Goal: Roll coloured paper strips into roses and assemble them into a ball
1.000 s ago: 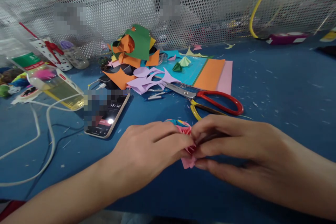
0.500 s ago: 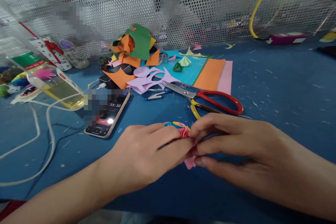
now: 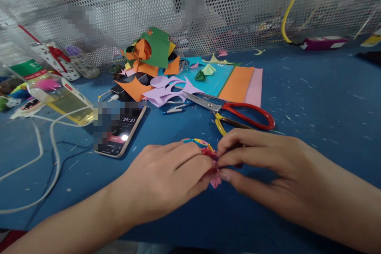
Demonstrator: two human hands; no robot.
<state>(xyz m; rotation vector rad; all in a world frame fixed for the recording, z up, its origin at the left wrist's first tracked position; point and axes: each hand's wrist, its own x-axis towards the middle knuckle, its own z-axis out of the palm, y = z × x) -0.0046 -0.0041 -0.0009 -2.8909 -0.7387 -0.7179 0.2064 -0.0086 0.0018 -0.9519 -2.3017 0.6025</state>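
Between my hands is a small folded paper piece (image 3: 214, 182), pink and red, with blue and yellow paper showing at its far side. My left hand (image 3: 169, 178) is closed round it from the left and hides most of it. From the right, the fingertips of my right hand (image 3: 268, 166) pinch its edge, thumb below and fingers above. Just beyond my right hand lie scissors (image 3: 208, 104) with one red and one yellow handle, blades pointing left. Lilac paper offcuts (image 3: 169, 89) lie at the blade tips.
A phone (image 3: 125, 135) with a running timer and white cables (image 3: 55, 143) lie to the left, near a tilted bottle of yellow liquid (image 3: 68, 103). Behind are coloured paper scraps (image 3: 157, 47), orange sheets (image 3: 238, 85), small folded green pieces (image 3: 200, 76) and a perforated metal screen (image 3: 238, 4).
My right fingertips have shifted slightly left and closed more on the pink paper, whose lower flap now shows less. My left hand keeps its grip. The view has moved very slightly.
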